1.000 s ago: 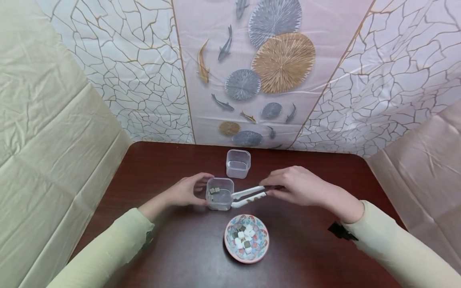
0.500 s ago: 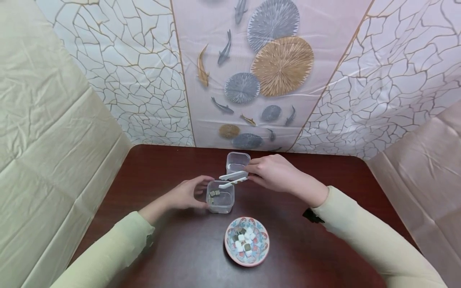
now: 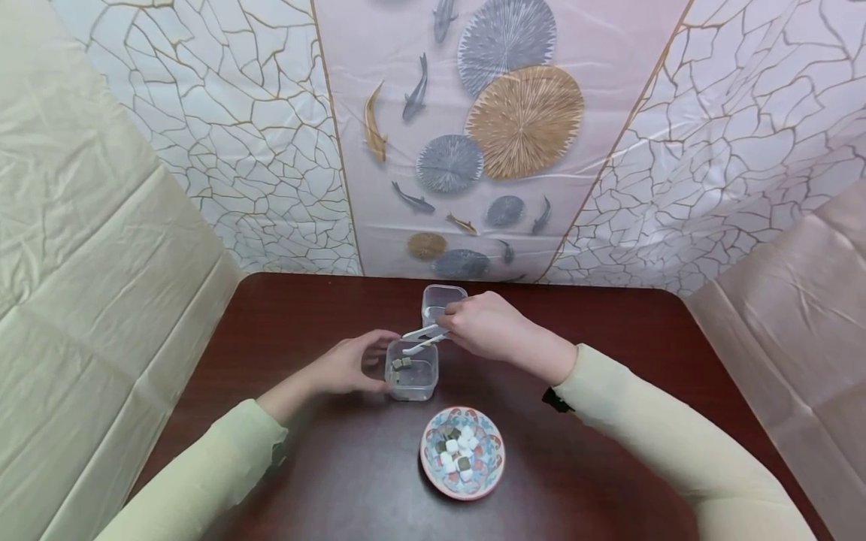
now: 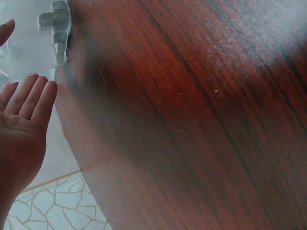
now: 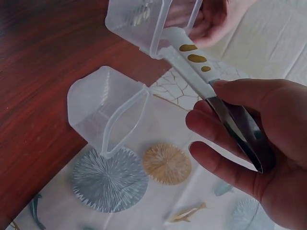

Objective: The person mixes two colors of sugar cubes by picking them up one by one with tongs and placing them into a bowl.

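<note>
My right hand (image 3: 487, 327) pinches a pair of tongs (image 5: 196, 57) by the metal part, thumb on one side and fingers on the other. The white, gold-spotted arms of the tongs reach left over the back rim of the near clear plastic container (image 3: 414, 391), apart, with nothing visible between them. Several small grey-green cubes (image 3: 401, 363) lie in that container's left part. Beside its left wall is my left hand (image 3: 348, 364), thumb at the front corner and fingers at the back one; in the left wrist view those fingers are straight.
Just behind stands a second clear container (image 3: 436, 294), partly hidden by my right hand. A patterned bowl (image 3: 462, 496) with white and dark cubes (image 3: 452, 446) sits nearer me. The brown table (image 3: 325, 466) ends at a cloth backdrop (image 3: 291, 188).
My right hand has moved left and back with the tongs, from the near container's right side to above its back rim. My left hand has stayed in place.
</note>
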Tool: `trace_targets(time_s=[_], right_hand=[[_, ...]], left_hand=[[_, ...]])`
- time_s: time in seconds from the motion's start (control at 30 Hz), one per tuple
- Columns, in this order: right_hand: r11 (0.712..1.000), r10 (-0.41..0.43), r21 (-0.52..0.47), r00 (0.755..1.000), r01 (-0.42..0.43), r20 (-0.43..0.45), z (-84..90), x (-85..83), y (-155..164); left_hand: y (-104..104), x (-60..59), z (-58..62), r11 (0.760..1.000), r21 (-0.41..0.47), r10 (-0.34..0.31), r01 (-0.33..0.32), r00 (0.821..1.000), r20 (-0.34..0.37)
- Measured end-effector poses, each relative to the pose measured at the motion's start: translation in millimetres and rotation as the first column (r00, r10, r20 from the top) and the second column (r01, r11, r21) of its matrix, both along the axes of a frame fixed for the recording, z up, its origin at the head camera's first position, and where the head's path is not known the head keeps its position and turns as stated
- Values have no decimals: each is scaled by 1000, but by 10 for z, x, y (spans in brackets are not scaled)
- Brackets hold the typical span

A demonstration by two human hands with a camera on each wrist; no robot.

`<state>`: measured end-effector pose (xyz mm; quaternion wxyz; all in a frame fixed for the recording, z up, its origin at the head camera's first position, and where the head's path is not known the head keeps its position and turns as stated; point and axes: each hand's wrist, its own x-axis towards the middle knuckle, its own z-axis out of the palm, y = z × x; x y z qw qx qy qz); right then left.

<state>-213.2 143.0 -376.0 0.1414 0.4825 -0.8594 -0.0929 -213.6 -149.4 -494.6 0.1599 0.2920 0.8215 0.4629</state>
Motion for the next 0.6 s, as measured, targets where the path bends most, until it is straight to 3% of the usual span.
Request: trace_targets(time_s=[0.6], right_hand=[[996, -21, 88, 996, 29, -92, -135, 6, -196]], left_hand=[[6, -13, -24, 999, 40, -13, 13, 1000, -9]])
